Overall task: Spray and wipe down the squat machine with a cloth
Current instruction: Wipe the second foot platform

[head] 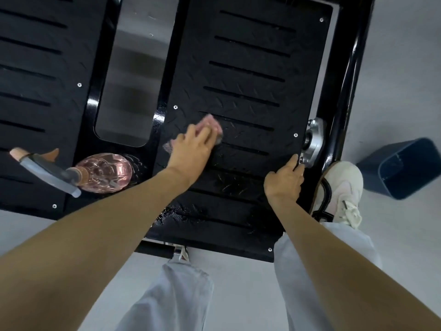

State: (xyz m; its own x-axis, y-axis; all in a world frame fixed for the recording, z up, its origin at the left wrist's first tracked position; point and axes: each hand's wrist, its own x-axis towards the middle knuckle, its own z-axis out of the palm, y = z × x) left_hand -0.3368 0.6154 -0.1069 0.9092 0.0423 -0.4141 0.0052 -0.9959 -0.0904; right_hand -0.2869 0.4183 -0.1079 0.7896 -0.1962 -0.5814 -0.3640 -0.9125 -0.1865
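blurred pink cloth (211, 124), perhaps bunched, half beneath left of hands (192, 149)

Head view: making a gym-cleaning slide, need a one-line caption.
Left hand presses a pink cloth on the black footplate; right hand holds its edge; spray bottle lies nearby.

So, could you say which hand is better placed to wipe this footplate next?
Left: the left hand presses the pink cloth on the footplate; the right hand only grips its edge.
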